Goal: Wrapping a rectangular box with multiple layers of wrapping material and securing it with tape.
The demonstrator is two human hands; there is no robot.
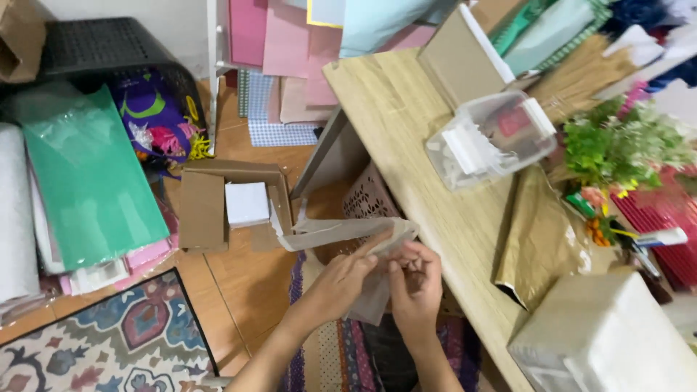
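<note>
Both hands raised beside wooden table (406, 138) edge. Left hand (341, 283) and right hand (417, 283) pinching 1 strip of beige paper (341, 232), fingers closed narrow on it. Strip trailing left above open cardboard box (210, 210) on floor. Clear plastic container (490, 138) on table, well apart.

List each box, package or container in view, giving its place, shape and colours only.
Cardboard box: floor, open, brown, white block inside.
Clear plastic container: wooden table, boxy, white contents.
White box: table's near end, blocky.
Gold sheet: table, flat, crinkled.
Beige strip: held by both hands.
</note>
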